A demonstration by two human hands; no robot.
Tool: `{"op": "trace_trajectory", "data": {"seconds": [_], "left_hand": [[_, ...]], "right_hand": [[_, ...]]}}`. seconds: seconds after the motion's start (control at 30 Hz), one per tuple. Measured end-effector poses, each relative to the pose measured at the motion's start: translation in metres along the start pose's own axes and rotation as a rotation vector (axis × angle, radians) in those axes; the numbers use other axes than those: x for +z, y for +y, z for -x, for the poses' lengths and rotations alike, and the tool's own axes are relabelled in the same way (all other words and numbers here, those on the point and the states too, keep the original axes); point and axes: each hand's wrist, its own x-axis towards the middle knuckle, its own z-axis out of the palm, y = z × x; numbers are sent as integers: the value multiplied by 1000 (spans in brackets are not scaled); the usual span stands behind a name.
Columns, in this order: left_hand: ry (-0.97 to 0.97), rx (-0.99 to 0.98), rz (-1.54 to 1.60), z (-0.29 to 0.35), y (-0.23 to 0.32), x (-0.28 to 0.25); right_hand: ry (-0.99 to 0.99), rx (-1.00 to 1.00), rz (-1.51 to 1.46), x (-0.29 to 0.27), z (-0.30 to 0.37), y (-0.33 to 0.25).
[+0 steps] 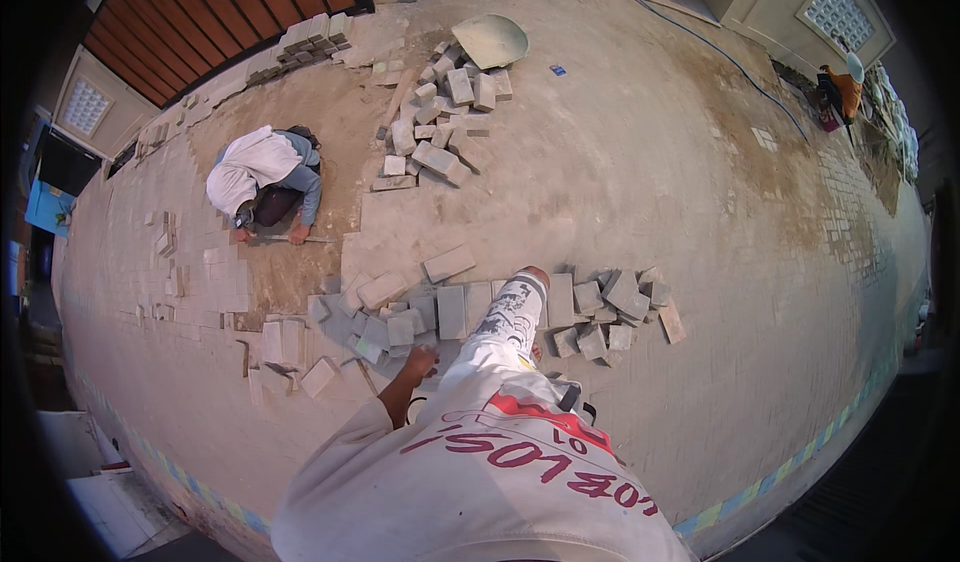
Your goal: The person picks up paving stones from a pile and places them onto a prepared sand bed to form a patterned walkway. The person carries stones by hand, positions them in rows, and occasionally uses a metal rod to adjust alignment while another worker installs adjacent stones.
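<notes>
My left hand (421,363) hangs beside my bent leg, just on the near side of a heap of grey paving blocks (400,330). Its fingers are small and dark here, so their pose is unclear, and no held thing shows. Several larger blocks, among them an upright grey block (451,312), stand in a row by my leg. A second heap of paving blocks (625,297) lies to the right of my knee. My right hand does not show; my shirt and leg cover that side.
Ahead on the left, a crouching person (265,177) presses both hands to a flat strip on bare sand. Beyond lies a big block pile (440,122) with a pale basin (490,42) against it. A blue hose (735,62) crosses the far right. Pale blocks (285,344) sit left.
</notes>
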Motion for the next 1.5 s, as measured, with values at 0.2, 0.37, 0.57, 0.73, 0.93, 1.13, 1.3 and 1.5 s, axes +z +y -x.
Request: {"op": "trace_trajectory", "data": {"seconds": [0.2,0.37,0.57,0.73,0.93,1.13,1.3,1.5], "left_hand": [[-13,279,-282,-63,-15,-7],[74,6,-40,-96,50,28],[-114,226,-673,-193,78,-37],[143,8,-130,-274,265,16],[63,319,349,-290,501,-18],[198,264,425,-355,516,-33],[366,-371,452,-396,456,19],[366,-658,866,-395,417,56]], "right_hand": [[-65,167,-222,-5,-18,-110],[-30,46,-207,-15,-41,-210],[-178,37,-194,63,-76,-342],[-78,30,-209,47,-115,-461],[13,-499,-204,33,-160,-739],[-42,-303,-98,35,-197,-887],[-86,-104,254,-3,-283,-914],[-177,79,368,7,-380,-1053]]}}
